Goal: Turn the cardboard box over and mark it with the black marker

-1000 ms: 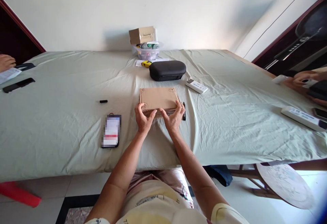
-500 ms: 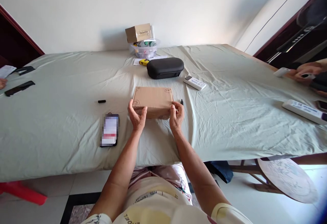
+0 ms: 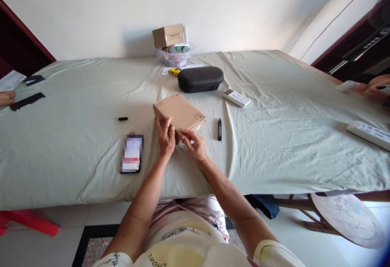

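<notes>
A flat brown cardboard box (image 3: 179, 112) lies turned at an angle on the pale green tablecloth (image 3: 91, 96). My left hand (image 3: 166, 137) rests flat against its near left side, fingers pressed on the cardboard. My right hand (image 3: 192, 144) pinches the box's near corner, fingers closed on the edge. A black marker (image 3: 219, 129) lies just right of the box, apart from my hands. A phone (image 3: 132, 153) lies face up to the left of my left hand.
A black zip case (image 3: 200, 78), a white remote (image 3: 236, 98) and a small black cap (image 3: 122, 118) lie around the box. A tub with a small carton (image 3: 169, 35) stands at the far edge. Other people's hands show at the left (image 3: 6, 96) and right (image 3: 373, 89) edges.
The box has been rotated from square-on to a diagonal, its right end swinging away from the marker. My right hand moved from the right end to the near corner.
</notes>
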{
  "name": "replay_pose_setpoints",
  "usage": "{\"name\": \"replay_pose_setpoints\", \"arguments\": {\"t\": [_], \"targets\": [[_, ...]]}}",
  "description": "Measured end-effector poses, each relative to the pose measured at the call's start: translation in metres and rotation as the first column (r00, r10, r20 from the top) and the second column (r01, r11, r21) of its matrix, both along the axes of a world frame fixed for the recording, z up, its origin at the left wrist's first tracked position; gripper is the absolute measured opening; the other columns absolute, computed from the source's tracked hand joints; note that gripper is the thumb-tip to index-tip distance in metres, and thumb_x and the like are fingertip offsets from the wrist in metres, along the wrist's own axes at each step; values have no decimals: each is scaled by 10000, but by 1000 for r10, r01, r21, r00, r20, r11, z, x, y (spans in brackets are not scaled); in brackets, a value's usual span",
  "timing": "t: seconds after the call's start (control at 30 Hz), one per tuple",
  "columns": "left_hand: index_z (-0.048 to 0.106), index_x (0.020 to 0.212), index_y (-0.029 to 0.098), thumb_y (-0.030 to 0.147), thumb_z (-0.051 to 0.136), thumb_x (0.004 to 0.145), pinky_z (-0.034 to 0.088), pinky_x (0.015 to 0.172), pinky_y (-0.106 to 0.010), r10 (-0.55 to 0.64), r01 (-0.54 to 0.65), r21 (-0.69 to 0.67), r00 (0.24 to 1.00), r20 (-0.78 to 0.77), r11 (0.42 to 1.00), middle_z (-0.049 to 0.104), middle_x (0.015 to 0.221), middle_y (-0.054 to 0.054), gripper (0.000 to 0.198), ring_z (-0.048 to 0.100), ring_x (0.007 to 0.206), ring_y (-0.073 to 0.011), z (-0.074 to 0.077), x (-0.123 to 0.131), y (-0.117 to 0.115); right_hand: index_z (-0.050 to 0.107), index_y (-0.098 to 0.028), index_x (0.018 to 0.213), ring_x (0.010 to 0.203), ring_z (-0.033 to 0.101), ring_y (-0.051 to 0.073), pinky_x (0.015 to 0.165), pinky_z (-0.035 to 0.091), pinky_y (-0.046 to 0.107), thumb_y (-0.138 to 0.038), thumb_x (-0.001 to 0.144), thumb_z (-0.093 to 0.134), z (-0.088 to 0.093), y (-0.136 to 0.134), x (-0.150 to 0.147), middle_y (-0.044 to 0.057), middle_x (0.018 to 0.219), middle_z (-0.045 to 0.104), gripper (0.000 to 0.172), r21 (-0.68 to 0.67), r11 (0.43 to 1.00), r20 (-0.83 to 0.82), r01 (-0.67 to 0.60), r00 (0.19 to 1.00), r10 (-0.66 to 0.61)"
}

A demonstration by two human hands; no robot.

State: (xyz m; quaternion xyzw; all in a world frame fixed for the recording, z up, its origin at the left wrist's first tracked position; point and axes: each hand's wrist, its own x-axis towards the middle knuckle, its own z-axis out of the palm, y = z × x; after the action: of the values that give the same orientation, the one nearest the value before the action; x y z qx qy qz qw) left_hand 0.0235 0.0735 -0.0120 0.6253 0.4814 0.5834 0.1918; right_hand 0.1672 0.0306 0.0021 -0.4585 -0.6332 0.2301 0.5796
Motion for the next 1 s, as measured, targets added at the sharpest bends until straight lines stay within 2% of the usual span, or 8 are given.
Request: {"name": "replay_pose_setpoints", "arguments": {"t": [0.17,0.3,0.43,0.57,0.67,0.83,1.0], "targets": [[651,1415,239,742,492,1001,340,1310,-522,-94,99,66,993,-78,993,336,1729,-175,671,351,1622,-352,3,-1,-14,813,-268,1100,595,678,144,671,615,311,-592,971,669,-4,5,-3,4,752,766,377,-32,1000,-77,-1,997,-1],[634,1415,237,792,592,923,373,1283,-541,-106,115,69,986,-128,991,348,1712,-196,742,351,1616,-381,5,-4,-13,831,-275,1063,573,650,131,657,603,302,-563,961,679,-4,9,3,-5,740,749,342,-28,1000,-93,13,996,-16],[653,1384,239,755,578,954,373,1287,-537,-98,109,69,985,-145,992,361,1711,-185,676,362,1613,-364,6,-6,-10,824,-265,1076,514,561,110,581,541,271,-588,941,679,-3,18,21,-42,642,668,379,-55,986,-144,160,975,-167],[671,1360,255,771,545,959,382,1287,-537,-168,176,61,978,-124,982,390,1712,-172,665,395,1602,-357,8,-13,-10,804,-268,1123,527,469,108,563,456,266,-635,885,728,-2,26,43,-78,593,558,444,-51,941,-200,334,920,-337],[664,1364,258,789,509,965,386,1288,-527,-218,225,64,971,-101,972,424,1702,-168,682,406,1601,-348,8,-18,-10,788,-240,1099,552,447,113,572,418,268,-667,879,716,-1,27,53,-84,579,483,486,-57,912,-263,406,875,-405],[651,1375,253,788,474,980,380,1297,-491,-216,219,83,976,-38,972,461,1687,-163,688,430,1593,-319,6,-20,-8,735,-216,822,670,571,141,644,480,278,-730,853,689,-2,27,56,-12,684,640,517,-107,917,-277,384,874,-398],[635,1371,221,787,434,996,400,1279,-444,-182,176,106,982,48,979,553,1603,-181,708,520,1521,-290,4,-24,-5,752,-216,870,842,683,181,791,569,326,-747,851,688,-6,28,51,41,852,745,535,-74,958,-280,276,916,-286]]}}
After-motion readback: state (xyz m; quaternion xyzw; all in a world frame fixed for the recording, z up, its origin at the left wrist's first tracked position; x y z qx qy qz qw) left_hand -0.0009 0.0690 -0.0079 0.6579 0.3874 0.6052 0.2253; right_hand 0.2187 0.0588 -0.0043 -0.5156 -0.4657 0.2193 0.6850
